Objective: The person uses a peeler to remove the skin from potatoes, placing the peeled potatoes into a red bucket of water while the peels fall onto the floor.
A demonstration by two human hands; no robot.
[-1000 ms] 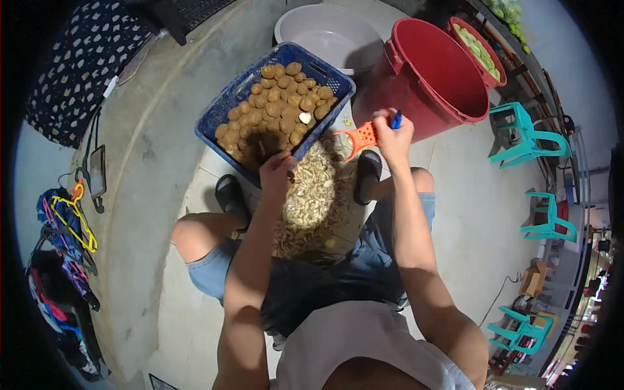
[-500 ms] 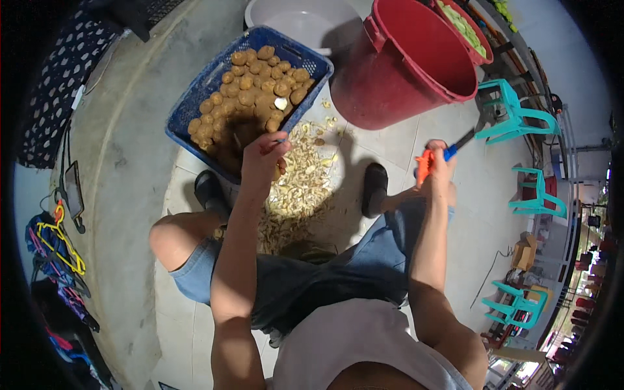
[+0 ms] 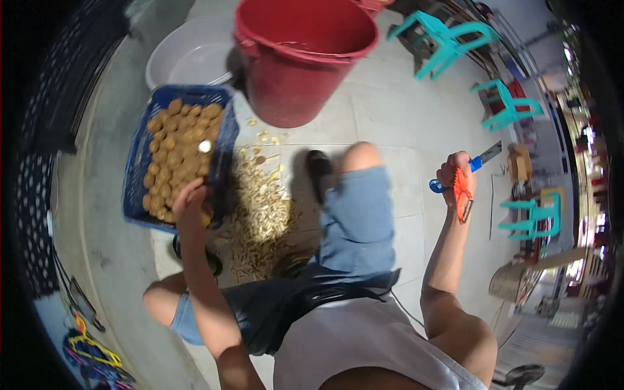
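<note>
My right hand (image 3: 456,170) is closed, out to the right above the floor. It grips a blue-handled knife (image 3: 489,155), with the blade pointing away to the right, along with an orange peeler (image 3: 463,196) that hangs by the wrist. At the near right corner of the blue crate (image 3: 133,185), my left hand (image 3: 190,200) curls round a brown potato (image 3: 207,216), mostly hidden by the fingers. Many unpeeled potatoes (image 3: 175,153) fill the crate. A pale peeled spot (image 3: 205,146) shows on one among them.
Peelings (image 3: 263,208) lie heaped on the floor between my feet. Beyond stand a tall red bin (image 3: 286,91) and a wide grey basin (image 3: 188,55). Turquoise chairs (image 3: 448,42), cardboard boxes (image 3: 519,162) and a cable are to the right. Hangers (image 3: 94,348) sit at lower left.
The view has swung right, so the crate and bin appear further left. My right hand has moved outward with the knife and peeler. My left hand stays by the crate with the potato.
</note>
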